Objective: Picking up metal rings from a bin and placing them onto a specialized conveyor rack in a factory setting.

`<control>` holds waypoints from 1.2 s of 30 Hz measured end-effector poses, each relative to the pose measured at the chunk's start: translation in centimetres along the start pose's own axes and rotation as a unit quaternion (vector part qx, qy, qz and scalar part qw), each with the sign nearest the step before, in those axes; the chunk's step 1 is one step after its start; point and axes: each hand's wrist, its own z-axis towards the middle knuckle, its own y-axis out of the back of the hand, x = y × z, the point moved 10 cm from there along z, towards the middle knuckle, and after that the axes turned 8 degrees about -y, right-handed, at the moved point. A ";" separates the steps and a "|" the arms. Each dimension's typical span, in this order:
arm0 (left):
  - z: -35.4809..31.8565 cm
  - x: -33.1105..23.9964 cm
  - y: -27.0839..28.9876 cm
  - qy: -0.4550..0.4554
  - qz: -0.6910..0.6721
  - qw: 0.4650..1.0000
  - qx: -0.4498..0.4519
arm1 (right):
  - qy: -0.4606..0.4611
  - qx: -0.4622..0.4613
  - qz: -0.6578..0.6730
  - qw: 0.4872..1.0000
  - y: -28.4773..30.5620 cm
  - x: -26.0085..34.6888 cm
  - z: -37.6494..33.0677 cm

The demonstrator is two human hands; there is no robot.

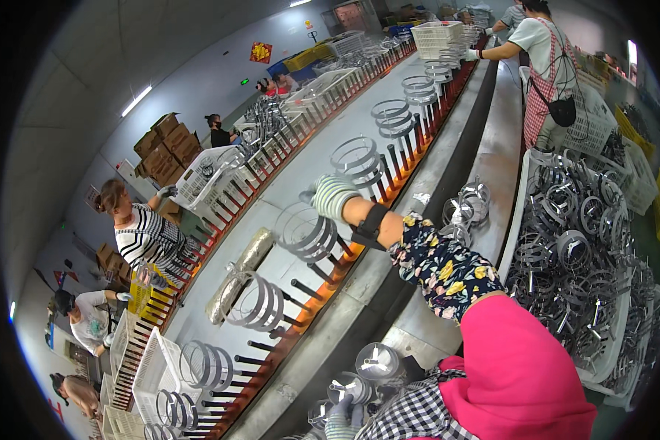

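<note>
Right hand (330,196): gloved, stretched out over the conveyor, closed on a set of metal rings (306,233) sitting on the pegs (323,273)
Left hand (339,418): gloved, low at the near edge, curled around a round metal part (345,385); grip looks closed, partly hidden
Risk: rings look only half seated on the pegs, so they could tip off as the line runs
Risk: the floral sleeve (444,268) hangs near the peg row and might snag
White crate (612,345): right side, heaped with tangled metal ring frames, piled to the rim, could spill
Far baskets (436,33): white, contents too small to tell
</note>
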 end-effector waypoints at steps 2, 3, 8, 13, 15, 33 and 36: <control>-0.5 -4.8 -2.0 0.158 -0.261 0.952 -0.022 | 0.010 -0.012 -0.005 1.000 0.5 1.4 -1.3; -0.6 -3.9 -0.7 0.127 -0.205 0.970 -0.021 | 0.012 -0.011 -0.005 1.000 0.2 2.5 -2.0; -1.8 -4.6 -1.7 0.224 -0.321 0.918 -0.058 | 0.080 0.009 -0.027 0.996 -1.0 6.0 -3.7; -2.0 -6.1 -1.2 0.181 -0.258 0.947 -0.056 | 0.102 0.028 -0.011 0.994 -2.0 8.4 -5.1; -1.8 -6.8 -1.2 0.162 -0.231 0.958 -0.051 | 0.115 0.036 0.000 0.993 -2.4 9.4 -5.5; 1.7 -8.1 -3.3 0.032 0.015 0.998 0.055 | 0.232 -0.078 0.283 0.927 7.3 0.8 -12.7; 1.7 -8.8 -3.9 -0.017 0.083 0.995 0.046 | 0.142 -0.105 0.264 0.948 6.9 -8.4 -10.2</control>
